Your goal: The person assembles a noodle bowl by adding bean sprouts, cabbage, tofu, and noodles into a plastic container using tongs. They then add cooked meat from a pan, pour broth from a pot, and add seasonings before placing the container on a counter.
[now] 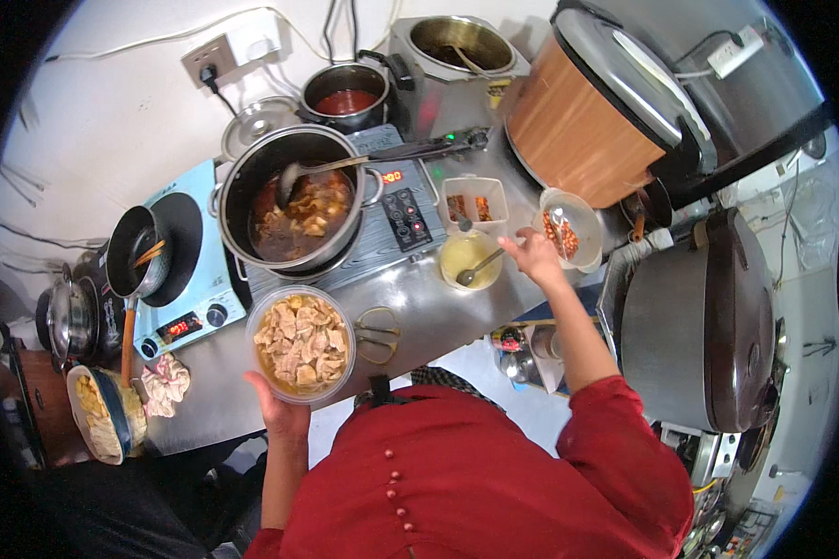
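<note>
My left hand is closed around the near side of a round clear tub full of pale meat pieces in liquid. The tub is above the counter's front edge, close to a large steel pot of reddish-brown stew. A ladle rests in that pot, its handle leaning over the rim. My right hand has its fingertips at the handle end of a spoon. The spoon's bowl is in a small tub of pale yellow stuff. Beside that hand is a white container of reddish beans or nuts.
Scissors lie on the steel counter. Left is a blue cooktop with a small pan; its handle juts forward. A smaller pot of red liquid, a spice box and a large wood-patterned cooker stand behind.
</note>
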{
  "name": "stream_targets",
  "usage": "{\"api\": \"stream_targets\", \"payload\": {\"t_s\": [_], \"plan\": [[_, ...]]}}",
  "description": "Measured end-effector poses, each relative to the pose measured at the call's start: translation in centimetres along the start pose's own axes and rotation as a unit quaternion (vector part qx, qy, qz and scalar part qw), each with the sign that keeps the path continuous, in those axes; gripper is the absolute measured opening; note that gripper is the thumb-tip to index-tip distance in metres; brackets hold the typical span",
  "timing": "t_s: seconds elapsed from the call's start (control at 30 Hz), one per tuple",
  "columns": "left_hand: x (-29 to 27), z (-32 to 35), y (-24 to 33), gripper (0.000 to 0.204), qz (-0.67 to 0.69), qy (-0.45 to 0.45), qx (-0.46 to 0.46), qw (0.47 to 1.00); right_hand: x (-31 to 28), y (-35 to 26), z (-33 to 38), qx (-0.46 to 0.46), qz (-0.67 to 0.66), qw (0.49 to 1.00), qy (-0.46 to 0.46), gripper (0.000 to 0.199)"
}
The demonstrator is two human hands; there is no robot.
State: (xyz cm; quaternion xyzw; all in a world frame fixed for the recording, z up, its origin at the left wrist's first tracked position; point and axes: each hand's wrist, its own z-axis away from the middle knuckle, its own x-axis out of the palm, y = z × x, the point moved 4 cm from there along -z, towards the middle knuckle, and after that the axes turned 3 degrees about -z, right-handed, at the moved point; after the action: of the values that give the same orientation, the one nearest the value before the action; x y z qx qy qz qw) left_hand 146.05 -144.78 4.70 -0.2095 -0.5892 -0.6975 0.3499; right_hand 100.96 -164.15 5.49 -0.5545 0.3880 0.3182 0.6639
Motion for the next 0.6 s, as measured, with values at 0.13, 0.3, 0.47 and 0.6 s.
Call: {"api": "stream_targets", "payload": {"t_s": [0.13,0.3,0.47,0.6], "plan": [[2.2,-0.3,-0.9,0.088,0.013,0.005,-0.028,1.000,3.6,2.8,0.4,0.100,-0.412,0.904,-0.059,0.028],[4.1,-1.5,-1.9,0.091,-0.031,0.026,-0.045,0.998,3.2,1.6,2.6,0.008,-0.382,0.921,-0.072,0.017],[5.3,-2.4,-3.0,0.092,-0.035,-0.021,-0.055,0.998,0.4,-0.3,3.5,-0.174,-0.142,0.969,0.099,0.015],[6.1,-3.0,-3.6,0.097,-0.062,-0.033,-0.053,0.996,1.8,-0.3,3.3,0.004,-0.364,0.926,-0.102,0.012]]}}
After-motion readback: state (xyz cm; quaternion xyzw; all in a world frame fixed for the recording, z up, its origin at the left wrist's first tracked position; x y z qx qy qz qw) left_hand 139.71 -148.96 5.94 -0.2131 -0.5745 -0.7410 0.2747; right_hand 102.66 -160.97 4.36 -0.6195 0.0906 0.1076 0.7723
